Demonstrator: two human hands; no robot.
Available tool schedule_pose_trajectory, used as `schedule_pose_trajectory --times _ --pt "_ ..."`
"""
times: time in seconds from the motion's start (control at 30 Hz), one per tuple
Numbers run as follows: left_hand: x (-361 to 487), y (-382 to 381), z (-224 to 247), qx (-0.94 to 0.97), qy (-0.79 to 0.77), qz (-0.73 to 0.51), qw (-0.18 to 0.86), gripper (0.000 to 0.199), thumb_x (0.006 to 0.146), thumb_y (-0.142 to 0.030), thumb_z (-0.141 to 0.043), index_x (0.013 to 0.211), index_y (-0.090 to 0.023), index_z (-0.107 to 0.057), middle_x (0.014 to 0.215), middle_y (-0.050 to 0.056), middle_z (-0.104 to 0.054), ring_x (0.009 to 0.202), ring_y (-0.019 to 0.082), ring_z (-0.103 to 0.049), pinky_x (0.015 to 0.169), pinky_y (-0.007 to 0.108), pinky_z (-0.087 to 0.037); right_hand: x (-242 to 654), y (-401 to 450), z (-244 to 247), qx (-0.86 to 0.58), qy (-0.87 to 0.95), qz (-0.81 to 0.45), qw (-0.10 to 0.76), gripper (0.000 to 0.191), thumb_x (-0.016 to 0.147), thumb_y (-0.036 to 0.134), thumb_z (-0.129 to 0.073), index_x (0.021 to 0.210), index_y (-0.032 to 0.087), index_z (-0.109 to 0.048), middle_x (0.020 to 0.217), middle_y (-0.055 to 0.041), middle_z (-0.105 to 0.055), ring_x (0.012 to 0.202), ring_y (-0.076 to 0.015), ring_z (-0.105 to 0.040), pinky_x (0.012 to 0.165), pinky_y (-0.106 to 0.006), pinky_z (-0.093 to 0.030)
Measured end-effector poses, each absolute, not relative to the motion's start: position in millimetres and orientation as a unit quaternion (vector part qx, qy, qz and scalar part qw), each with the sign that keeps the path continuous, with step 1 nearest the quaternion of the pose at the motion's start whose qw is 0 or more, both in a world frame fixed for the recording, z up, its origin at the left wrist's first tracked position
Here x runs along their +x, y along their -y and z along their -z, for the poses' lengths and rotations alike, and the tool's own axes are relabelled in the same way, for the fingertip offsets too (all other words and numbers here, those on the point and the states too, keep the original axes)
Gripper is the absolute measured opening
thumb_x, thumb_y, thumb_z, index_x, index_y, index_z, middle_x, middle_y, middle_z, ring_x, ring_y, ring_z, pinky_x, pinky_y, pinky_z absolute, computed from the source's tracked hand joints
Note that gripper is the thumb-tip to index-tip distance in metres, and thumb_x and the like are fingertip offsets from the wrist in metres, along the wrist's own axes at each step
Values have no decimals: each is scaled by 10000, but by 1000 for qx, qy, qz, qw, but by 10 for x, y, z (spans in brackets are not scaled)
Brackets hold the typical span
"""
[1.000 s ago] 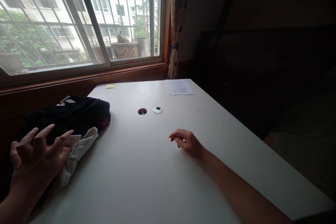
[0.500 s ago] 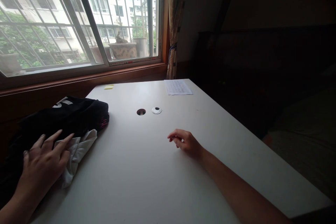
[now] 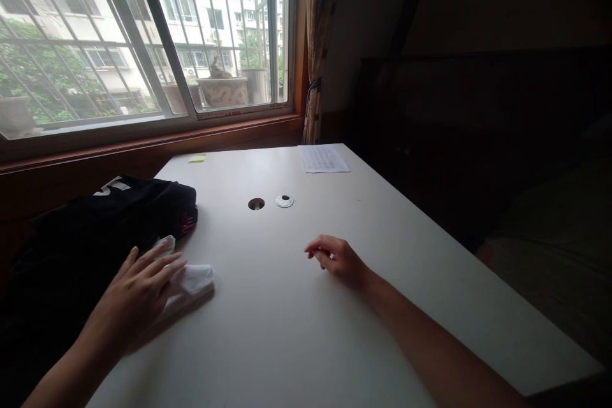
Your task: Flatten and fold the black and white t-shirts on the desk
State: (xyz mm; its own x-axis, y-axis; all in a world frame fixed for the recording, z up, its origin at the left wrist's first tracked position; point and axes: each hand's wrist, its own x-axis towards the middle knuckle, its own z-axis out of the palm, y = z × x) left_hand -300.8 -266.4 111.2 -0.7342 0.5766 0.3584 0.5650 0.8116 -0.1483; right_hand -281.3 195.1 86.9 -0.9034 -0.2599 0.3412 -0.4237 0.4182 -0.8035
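Note:
My left hand (image 3: 138,287) is over a crumpled white cloth (image 3: 194,279) on the left of the table. Its long fingers are stretched across the fabric while the thumb is mostly hidden, and the cloth appears caught under and within the hand. Just beyond lies a bunched black garment (image 3: 124,217) with a white print and a small pink patch. My right hand (image 3: 339,261) rests on the table near the middle, fingers loosely curled together, and I see nothing in them.
The white table (image 3: 287,331) has a round cable hole (image 3: 257,204) with a white round cap (image 3: 284,201) beside it. Printed paper (image 3: 324,159) lies at the far edge, and yellow sticky notes (image 3: 197,158) at the far left. A barred window (image 3: 143,44) and a curtain (image 3: 313,89) stand behind.
My left hand has moved right and slightly away from the black garment, and white cloth has shifted right with it. My right hand has stayed in place.

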Motion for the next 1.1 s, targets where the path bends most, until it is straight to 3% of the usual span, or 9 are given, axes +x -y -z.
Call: schedule_pose_trajectory --times 0.3,0.4,0.53,0.67,0.73,0.83,0.93,1.1 --pt "-3048 2261 -1049 -349 916 72 184 340 1012 -343 -493 1272 -226 -679 1292 77 -723 1322 298 -597 1174 558 -418 -2805 -1952 -880 216 844 -483 88 244 911 113 -518 998 207 -725 876 -29 -699 744 -146 -656 683 -283 -522" --pt "-2987 1953 -1009 -371 908 82 178 451 1033 -367 -485 1449 -203 -544 1436 101 -633 1365 281 -565 1177 536 -428 -2806 -1956 -907 232 851 -458 107 246 931 113 -510 1007 217 -720 905 -36 -707 809 -164 -673 737 -309 -546" --pt "-2842 1520 -993 -416 894 74 148 633 1044 -407 -481 1615 -217 -284 1611 94 -442 1511 284 -370 1218 545 -369 -2780 -1946 -967 270 881 -358 152 241 978 215 -558 1178 229 -692 1116 -88 -707 1061 -226 -661 939 -410 -554" --pt "-2738 1248 -948 -443 888 45 113 791 1022 -563 -461 1653 -207 -147 1698 110 -235 1572 334 -186 1244 587 -282 -2713 -1859 -978 319 909 -236 129 608 955 430 -656 1500 219 -487 1547 -151 -484 1453 -309 -419 1179 -522 -403" --pt "-2740 1212 -857 -446 889 34 100 874 986 -662 -451 1655 -196 -137 1706 127 -187 1574 365 -150 1243 614 -251 -2673 -1771 -948 335 916 -195 100 803 924 566 -661 1581 203 -375 1658 -153 -328 1544 -330 -262 1248 -553 -284" --pt "-2789 1245 -674 -451 889 27 78 944 951 -742 -419 1657 -188 -126 1701 136 -189 1573 373 -147 1247 611 -223 -2622 -1619 -871 350 922 -163 26 1005 876 735 -606 1637 178 -258 1711 -142 -180 1579 -337 -142 1287 -552 -170" --pt "-2832 1293 -563 -448 892 27 57 942 955 -751 -389 1657 -185 -116 1703 128 -169 1577 357 -142 1267 580 -178 -2595 -1512 -793 362 918 -158 -39 1045 891 785 -520 1658 172 -164 1721 -126 -100 1589 -323 -81 1301 -533 -89" --pt "-2823 1288 -598 -447 893 30 36 946 951 -768 -361 1657 -192 -109 1708 115 -130 1580 356 -125 1275 576 -124 -2596 -1472 -759 363 914 -168 -70 1001 929 773 -462 1662 203 -89 1720 -102 -34 1592 -309 -34 1302 -520 -27"
